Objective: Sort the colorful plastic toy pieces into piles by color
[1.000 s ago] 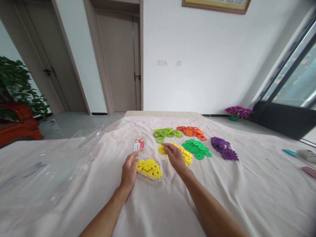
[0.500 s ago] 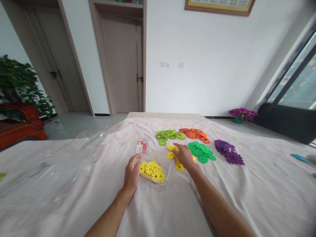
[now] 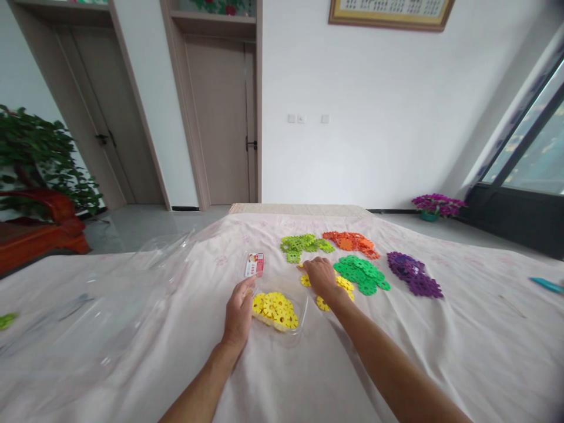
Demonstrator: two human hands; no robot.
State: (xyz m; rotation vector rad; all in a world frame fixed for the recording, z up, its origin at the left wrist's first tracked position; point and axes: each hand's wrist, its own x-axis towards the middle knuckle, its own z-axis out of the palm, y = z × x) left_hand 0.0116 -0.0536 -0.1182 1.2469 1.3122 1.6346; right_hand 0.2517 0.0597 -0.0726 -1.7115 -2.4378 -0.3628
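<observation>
My left hand point(image 3: 239, 308) grips the left side of a clear plastic box point(image 3: 304, 311), thumb and fingers at its rim. Inside the box lies a heap of yellow flower-shaped plastic discs point(image 3: 277, 308). To the right of the box, my right hand point(image 3: 321, 274) reaches over loose yellow discs point(image 3: 345, 285) on the cloth. Its fingers are bent and closed on a yellow disc point(image 3: 301, 266), which they partly hide. Just beyond it are piles of lime-green discs point(image 3: 300, 244) and green discs point(image 3: 360, 272).
Orange pieces point(image 3: 351, 241) and purple pieces point(image 3: 413, 274) lie farther right on the pale tablecloth point(image 3: 282, 388). A red and white card point(image 3: 254, 265) rests behind the box. Clear plastic bags point(image 3: 110, 305) spread across the left. A blue object point(image 3: 546, 285) sits at the far right.
My right hand has shifted slightly left and its fingers have curled down at the yellow discs. My left hand stays at the box. The view has tilted up a little.
</observation>
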